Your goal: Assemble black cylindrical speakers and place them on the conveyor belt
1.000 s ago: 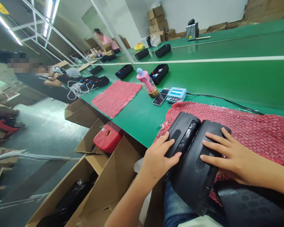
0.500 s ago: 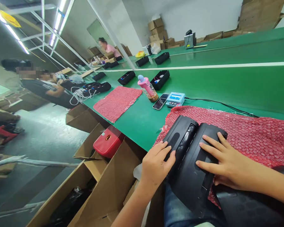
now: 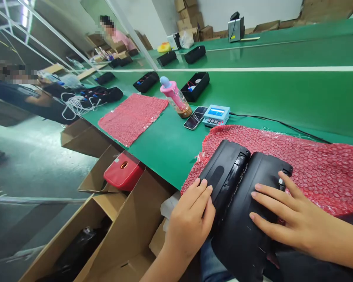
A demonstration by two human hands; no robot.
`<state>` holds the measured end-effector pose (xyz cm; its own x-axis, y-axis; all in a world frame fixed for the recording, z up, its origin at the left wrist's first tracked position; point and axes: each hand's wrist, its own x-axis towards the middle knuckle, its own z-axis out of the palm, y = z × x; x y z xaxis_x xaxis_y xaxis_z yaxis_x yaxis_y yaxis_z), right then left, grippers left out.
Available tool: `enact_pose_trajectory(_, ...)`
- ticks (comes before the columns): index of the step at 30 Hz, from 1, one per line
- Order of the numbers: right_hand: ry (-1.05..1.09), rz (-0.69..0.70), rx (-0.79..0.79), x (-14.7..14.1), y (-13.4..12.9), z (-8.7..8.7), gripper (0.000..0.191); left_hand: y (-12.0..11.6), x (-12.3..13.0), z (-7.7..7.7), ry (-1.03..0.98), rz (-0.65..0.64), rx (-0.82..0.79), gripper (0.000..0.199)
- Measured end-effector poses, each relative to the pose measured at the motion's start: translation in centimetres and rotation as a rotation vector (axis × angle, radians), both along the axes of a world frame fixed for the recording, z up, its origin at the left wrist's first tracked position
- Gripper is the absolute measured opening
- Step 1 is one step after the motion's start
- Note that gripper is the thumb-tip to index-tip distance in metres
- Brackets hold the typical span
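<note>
Two long black plastic housings lie side by side at the front edge of red bubble wrap [image 3: 320, 168]. My left hand [image 3: 191, 215] rests on the near left side of the left housing [image 3: 223, 168], its fingers close together along the edge. Across the right housing [image 3: 241, 219] my right hand [image 3: 294, 215] lies with fingers spread, pressing on its surface. A small metallic piece shows beside the right forefinger, too small to make out. The near ends of the housings overhang my lap.
Beyond the wrap are a blue device [image 3: 216, 115], a phone [image 3: 195, 117] and a pink-lidded bottle [image 3: 176, 98]. Open cardboard boxes [image 3: 129, 223] and a red case [image 3: 124, 170] stand left of the green table [image 3: 155, 145]. People work at far left.
The view has shifted, so the background sits further left and higher. My left hand's fingers have drawn closer together. My right hand has slid slightly toward the right edge of its housing.
</note>
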<state>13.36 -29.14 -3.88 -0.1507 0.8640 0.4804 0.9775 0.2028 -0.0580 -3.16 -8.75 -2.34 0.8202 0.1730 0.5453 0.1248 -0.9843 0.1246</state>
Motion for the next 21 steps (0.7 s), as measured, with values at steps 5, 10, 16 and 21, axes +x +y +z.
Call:
enact_pose_trajectory(5, 0.066, -0.045, -0.001, -0.08, 0.10, 0.38, 0.035, 0.13, 0.03, -0.03, 0.005, -0.005, -0.029, 0.021)
enact_pose_trajectory(10, 0.090, -0.065, -0.005, -0.16, 0.18, 0.57, 0.038, 0.08, -0.06, -0.15, 0.009, -0.004, -0.028, 0.023)
enact_pose_trajectory(16, 0.093, -0.072, 0.004, -0.23, -0.01, 0.64, 0.038, -0.03, -0.03, -0.13, 0.018, -0.002, 0.002, 0.022)
enact_pose_trajectory(21, 0.083, -0.070, 0.028, -0.26, -0.31, 0.31, 0.036, -0.02, 0.19, -0.09, 0.009, -0.007, 0.012, 0.021)
